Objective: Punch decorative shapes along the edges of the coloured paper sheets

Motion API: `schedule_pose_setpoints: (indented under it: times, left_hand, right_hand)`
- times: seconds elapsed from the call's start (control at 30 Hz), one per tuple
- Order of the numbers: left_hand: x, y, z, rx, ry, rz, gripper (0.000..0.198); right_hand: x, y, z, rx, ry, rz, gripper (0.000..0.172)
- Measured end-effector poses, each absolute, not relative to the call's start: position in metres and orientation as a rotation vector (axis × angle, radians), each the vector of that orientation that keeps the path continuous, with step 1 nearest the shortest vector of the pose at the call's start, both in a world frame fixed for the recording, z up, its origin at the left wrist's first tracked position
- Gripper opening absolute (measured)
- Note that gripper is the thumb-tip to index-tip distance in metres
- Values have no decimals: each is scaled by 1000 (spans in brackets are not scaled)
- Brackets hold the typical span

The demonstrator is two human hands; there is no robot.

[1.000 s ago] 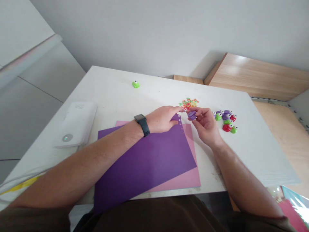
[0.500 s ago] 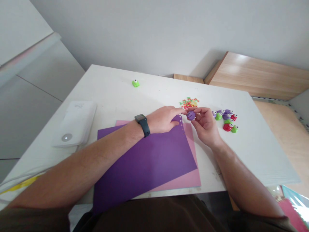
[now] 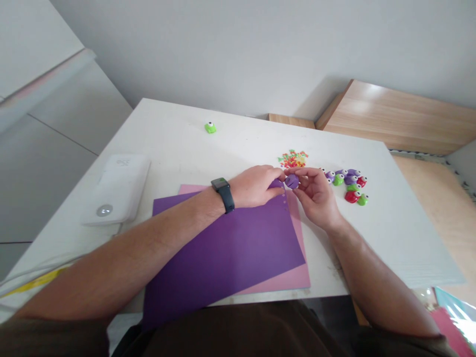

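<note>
A purple sheet (image 3: 230, 248) with a row of small punched holes along its right edge lies over a pink sheet (image 3: 295, 277). My left hand (image 3: 258, 186), wearing a dark watch, pinches the purple sheet near its upper right corner. Between the fingers and thumb of my right hand (image 3: 316, 198) is a small round purple punch (image 3: 292, 181), at that same corner. Whether the sheet's edge sits in the punch slot is too small to tell. Colourful paper cutouts (image 3: 293, 158) are piled just beyond my hands.
Several purple, green and red punches (image 3: 351, 183) stand in a group on the right. One green punch (image 3: 210, 128) is at the back of the white table (image 3: 178, 134). A white device (image 3: 119, 188) with a cable lies on the left.
My left fingers have closed on the sheet's corner and cover the uppermost holes. The purple punch in my right hand has shifted slightly left and toward me and turned a little.
</note>
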State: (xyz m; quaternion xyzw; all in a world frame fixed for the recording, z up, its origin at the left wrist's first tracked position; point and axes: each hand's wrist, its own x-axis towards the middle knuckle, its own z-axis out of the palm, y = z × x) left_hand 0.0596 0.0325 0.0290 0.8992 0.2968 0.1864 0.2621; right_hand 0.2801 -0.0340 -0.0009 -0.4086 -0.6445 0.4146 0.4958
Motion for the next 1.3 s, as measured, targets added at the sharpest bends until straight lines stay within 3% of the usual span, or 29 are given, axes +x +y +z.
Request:
schedule_pose_setpoints:
  times: [0.67,0.93,1.3]
  left_hand:
    - [60,32,29,2417,810,556,16]
    - [60,33,20,2462,847,500,25]
    - [58,35,18,2485,887,466,28]
  right_hand:
    - [280,-36,-5,-1085,-1692,886,29]
    - [283,-34,-3,-1287,-1790,698,46]
    - [288,-25,0,-1586,-1795,305,31]
